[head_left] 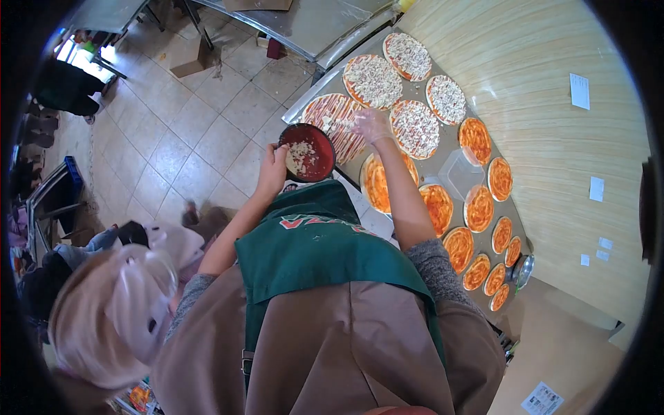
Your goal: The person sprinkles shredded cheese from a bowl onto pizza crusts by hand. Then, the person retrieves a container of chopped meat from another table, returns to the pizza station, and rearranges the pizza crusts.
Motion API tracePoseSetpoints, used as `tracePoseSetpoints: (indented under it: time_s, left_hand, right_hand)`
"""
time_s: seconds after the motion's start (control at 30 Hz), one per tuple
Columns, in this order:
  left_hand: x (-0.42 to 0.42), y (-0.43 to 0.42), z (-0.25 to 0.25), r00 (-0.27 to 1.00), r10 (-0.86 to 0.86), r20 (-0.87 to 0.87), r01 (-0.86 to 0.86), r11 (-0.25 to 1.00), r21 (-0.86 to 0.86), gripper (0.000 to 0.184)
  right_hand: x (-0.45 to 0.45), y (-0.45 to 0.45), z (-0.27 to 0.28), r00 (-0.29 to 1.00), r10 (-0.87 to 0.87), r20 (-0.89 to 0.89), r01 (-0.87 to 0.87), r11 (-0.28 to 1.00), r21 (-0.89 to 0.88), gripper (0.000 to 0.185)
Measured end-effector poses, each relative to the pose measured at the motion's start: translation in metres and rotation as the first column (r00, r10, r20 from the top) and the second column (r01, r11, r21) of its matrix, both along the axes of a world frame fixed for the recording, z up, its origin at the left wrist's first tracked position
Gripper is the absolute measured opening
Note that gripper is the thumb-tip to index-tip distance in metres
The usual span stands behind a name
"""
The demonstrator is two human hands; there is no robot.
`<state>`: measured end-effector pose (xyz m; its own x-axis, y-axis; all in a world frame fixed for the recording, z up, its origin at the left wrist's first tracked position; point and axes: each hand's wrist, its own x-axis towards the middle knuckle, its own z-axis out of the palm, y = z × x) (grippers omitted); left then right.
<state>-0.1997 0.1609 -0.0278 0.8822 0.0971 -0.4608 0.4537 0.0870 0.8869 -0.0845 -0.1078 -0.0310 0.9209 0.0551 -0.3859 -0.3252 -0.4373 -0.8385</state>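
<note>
My left hand [275, 166] grips the rim of a round bowl [322, 153], dark outside and red inside, with its thumb over the edge. Grated white cheese [300, 158] lies in the bowl. In a clear glove, my right hand [372, 126] is curled over the right side of a large pizza [325, 111] with reddish stripes. White cheese lies on part of this pizza, near my fingertips. The fingers look closed around a bit of grated cheese, though they partly hide it. Beside that hand is a smaller cheese-covered pizza [415, 129].
More cheese-topped pizzas [373, 81] and several sauced bases [478, 209] cover the metal table [443, 162]. A clear plastic container [462, 174] stands among them. The wall [539, 138] borders the table's right side. Another person [117, 304] is close by at lower left.
</note>
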Motion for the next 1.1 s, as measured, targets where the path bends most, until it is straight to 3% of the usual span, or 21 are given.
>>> tracePoseSetpoints:
  time_s: [0.03, 0.13, 0.17, 0.2, 0.27, 0.3, 0.4, 0.53, 0.57, 0.6, 0.63, 0.7, 0.73, 0.8, 0.97, 1.03, 1.1]
  left_hand:
    - [-0.001, 0.002, 0.01, 1.0, 0.026, -0.016, -0.026, 1.0, 0.008, 0.046]
    - [-0.001, 0.02, -0.002, 0.998, 0.046, -0.052, -0.045, 0.999, 0.02, 0.046]
    - [-0.001, 0.026, -0.008, 0.998, 0.061, -0.025, -0.058, 0.994, 0.09, 0.045]
    - [-0.002, 0.029, -0.005, 0.997, 0.063, -0.033, -0.059, 0.992, 0.113, 0.046]
    - [-0.005, 0.038, 0.005, 0.996, 0.07, -0.049, -0.062, 0.985, 0.16, 0.047]
    - [-0.005, 0.046, -0.018, 0.998, 0.055, -0.039, -0.043, 0.967, 0.253, 0.049]
    - [-0.008, 0.05, -0.02, 0.973, -0.014, -0.231, 0.083, 0.953, 0.292, 0.057]
    - [-0.018, 0.038, -0.083, 0.953, -0.101, -0.286, 0.181, 0.946, 0.27, 0.066]
    - [-0.021, 0.031, -0.091, 0.942, -0.132, -0.308, 0.213, 0.945, 0.248, 0.067]
    - [-0.024, 0.023, -0.089, 0.931, -0.163, -0.328, 0.244, 0.943, 0.225, 0.068]
    - [-0.025, 0.016, -0.087, 0.928, -0.185, -0.323, 0.263, 0.94, 0.217, 0.066]
    - [-0.027, 0.006, -0.07, 0.931, -0.232, -0.281, 0.294, 0.934, 0.203, 0.066]
    - [-0.027, 0.004, -0.062, 0.931, -0.257, -0.26, 0.312, 0.929, 0.197, 0.065]
    - [-0.029, 0.001, -0.094, 0.935, -0.26, -0.243, 0.296, 0.947, 0.125, 0.065]
    - [-0.027, -0.001, -0.086, 0.924, -0.292, -0.246, 0.327, 0.938, 0.117, 0.064]
    - [-0.027, 0.0, -0.09, 0.923, -0.288, -0.254, 0.323, 0.94, 0.107, 0.064]
    - [-0.027, 0.001, -0.091, 0.924, -0.297, -0.24, 0.33, 0.938, 0.109, 0.064]
  right_hand:
    - [0.007, -0.002, -0.002, 0.993, -0.099, -0.061, 0.105, 0.988, 0.114, 0.021]
    - [0.026, -0.004, -0.026, 0.981, -0.193, 0.02, 0.194, 0.967, -0.167, 0.018]
    - [0.034, -0.01, -0.046, 0.983, 0.056, 0.178, 0.016, 0.926, -0.378, 0.016]
    - [0.041, -0.021, -0.072, 0.906, 0.327, 0.267, -0.114, 0.799, -0.591, 0.014]
    - [0.038, -0.016, -0.071, 0.824, 0.516, 0.235, -0.246, 0.699, -0.671, 0.009]
    - [0.022, 0.0, -0.043, 0.876, 0.45, 0.173, -0.295, 0.784, -0.546, 0.007]
    - [-0.005, 0.019, -0.041, 0.886, 0.447, 0.124, -0.359, 0.83, -0.426, 0.013]
    - [-0.02, 0.022, -0.032, 0.775, 0.631, -0.016, -0.471, 0.561, -0.681, 0.015]
    - [-0.028, 0.017, -0.046, 0.904, 0.426, 0.025, -0.347, 0.768, -0.538, 0.014]
    - [-0.033, 0.015, -0.05, 0.963, 0.27, 0.019, -0.245, 0.898, -0.366, 0.013]
    - [-0.039, 0.013, -0.054, 0.995, 0.102, 0.001, -0.1, 0.978, -0.183, 0.013]
    - [-0.053, 0.011, -0.057, 0.994, -0.063, -0.089, 0.08, 0.975, 0.205, 0.011]
    - [-0.057, 0.017, -0.043, 0.986, -0.12, -0.116, 0.135, 0.982, 0.131, 0.01]
    - [-0.059, 0.029, -0.017, 0.958, -0.238, -0.157, 0.238, 0.971, -0.019, 0.011]
    - [-0.063, 0.016, -0.04, 0.999, -0.009, 0.051, 0.031, 0.89, -0.455, 0.015]
    - [-0.066, 0.012, -0.045, 0.996, 0.023, 0.083, 0.016, 0.897, -0.442, 0.013]
    - [-0.068, 0.012, -0.043, 0.997, -0.08, -0.005, 0.076, 0.96, -0.269, 0.009]
